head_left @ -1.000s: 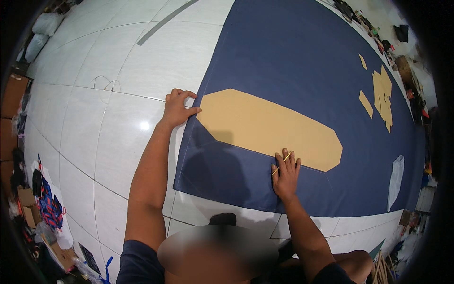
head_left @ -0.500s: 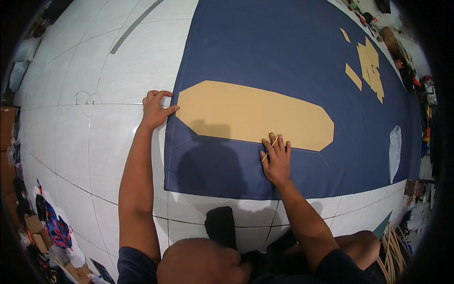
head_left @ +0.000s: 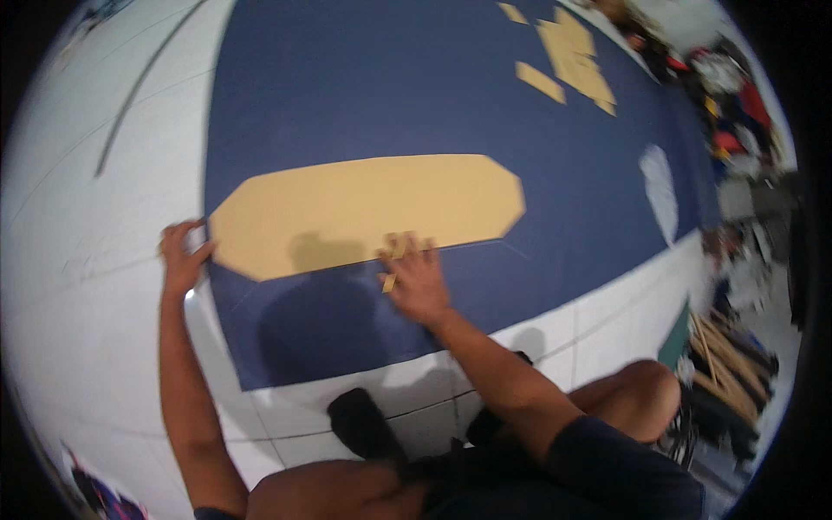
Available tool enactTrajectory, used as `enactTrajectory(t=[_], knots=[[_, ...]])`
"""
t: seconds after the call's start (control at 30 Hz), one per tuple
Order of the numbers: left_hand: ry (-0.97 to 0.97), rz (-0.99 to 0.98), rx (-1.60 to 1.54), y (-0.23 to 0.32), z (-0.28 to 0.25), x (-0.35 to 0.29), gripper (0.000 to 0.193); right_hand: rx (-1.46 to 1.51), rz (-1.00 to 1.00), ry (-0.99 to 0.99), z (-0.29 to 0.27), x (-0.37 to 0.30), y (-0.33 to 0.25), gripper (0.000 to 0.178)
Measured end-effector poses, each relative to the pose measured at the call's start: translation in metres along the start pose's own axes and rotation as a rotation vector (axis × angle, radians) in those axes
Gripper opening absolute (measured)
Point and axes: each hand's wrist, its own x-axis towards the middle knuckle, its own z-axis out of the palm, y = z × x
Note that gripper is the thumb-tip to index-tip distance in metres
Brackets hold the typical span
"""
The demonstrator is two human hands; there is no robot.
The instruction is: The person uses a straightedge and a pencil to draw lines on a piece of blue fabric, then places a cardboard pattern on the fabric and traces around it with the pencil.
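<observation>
While the fingers [head_left: 411, 247] of the right hand [head_left: 421, 286] are spread over the near edge of a long tan panel [head_left: 373, 204], a yellow stick [head_left: 389, 282], blurred and partly hidden, is held tucked near the thumb. At the panel's left end, the left hand's [head_left: 180, 257] thumb and forefinger are narrowly parted; whether cloth is pinched there cannot be told. The panel is laid flat on dark blue cloth [head_left: 381, 87], which is spread across a white tiled floor [head_left: 78, 329]. Farther right, smaller tan pieces [head_left: 576, 65] and a whitish sheet [head_left: 660, 192] are seen on the cloth.
</observation>
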Motion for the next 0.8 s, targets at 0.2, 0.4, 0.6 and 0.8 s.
enactTrajectory(t=[0.2,0.4,0.6,0.8], knots=[[-0.044,-0.105,0.077,0.019,-0.003,0.005,0.049,0.007,0.013,0.006,0.008,0.001,0.004,0.048],[-0.098,-0.146,0.162,0.02,-0.009,0.007,0.052,0.018,0.027,0.075,0.005,0.0,-0.003,0.044],[-0.098,-0.161,0.104,0.023,-0.01,0.01,0.049,0.041,0.006,0.179,0.007,0.0,-0.005,0.042],[-0.101,-0.158,0.109,0.018,-0.01,0.013,0.049,0.064,-0.008,0.196,0.007,0.0,-0.004,0.041]])
